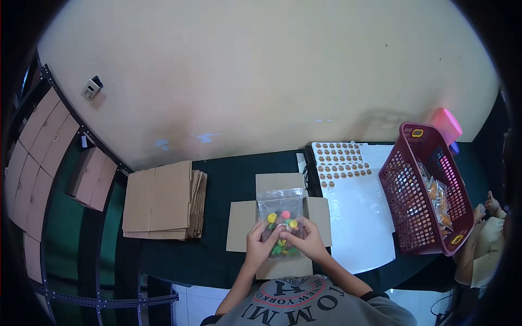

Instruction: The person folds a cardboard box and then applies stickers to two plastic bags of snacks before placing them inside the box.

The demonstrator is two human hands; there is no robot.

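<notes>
A clear zip bag (280, 202) with small yellow, pink and green pieces inside is held upright over an open cardboard box (239, 225). My left hand (260, 239) grips the bag's left side, and my right hand (308, 239) grips its right side. Both thumbs meet at a small round sticker (284, 227) on the front of the bag. My fingers behind the bag are mostly hidden. What kind of pieces the bag holds is too small to tell. Flaps of the box spread out around the bag.
Flattened cardboard boxes (157, 198) are stacked to the left. On the right lie a sheet of round stickers (340, 157) and a maroon basket (405, 206) holding packed bags (439, 201). Boxes (35, 190) fill a shelf at far left. Another person's arm (478, 244) shows at far right.
</notes>
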